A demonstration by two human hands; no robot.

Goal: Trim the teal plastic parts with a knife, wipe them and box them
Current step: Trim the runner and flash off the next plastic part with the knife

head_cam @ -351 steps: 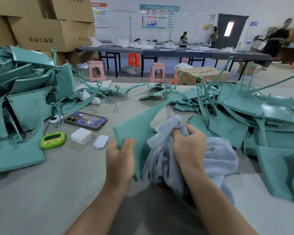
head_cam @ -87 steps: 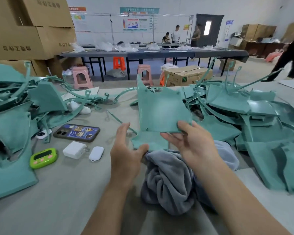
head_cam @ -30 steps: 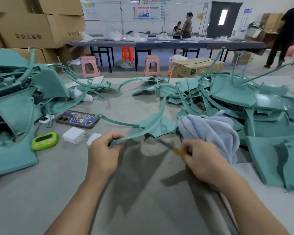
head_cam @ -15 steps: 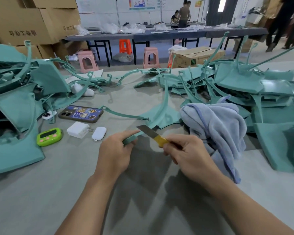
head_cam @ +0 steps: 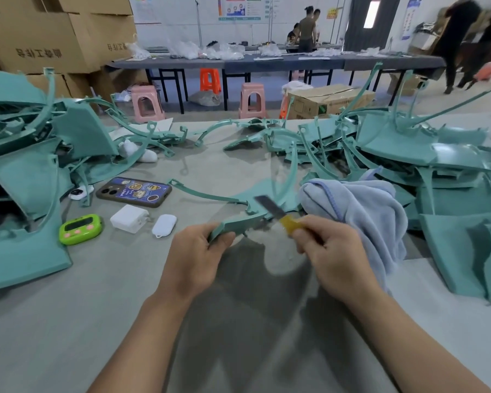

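Left hand [head_cam: 192,258] clamped on teal part [head_cam: 238,222] — right hand [head_cam: 328,251] gripping knife [head_cam: 278,212] against it

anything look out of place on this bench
Personal items sit among the work: a phone, white charger, small white case and green timer lie left of the left hand, near the knife.
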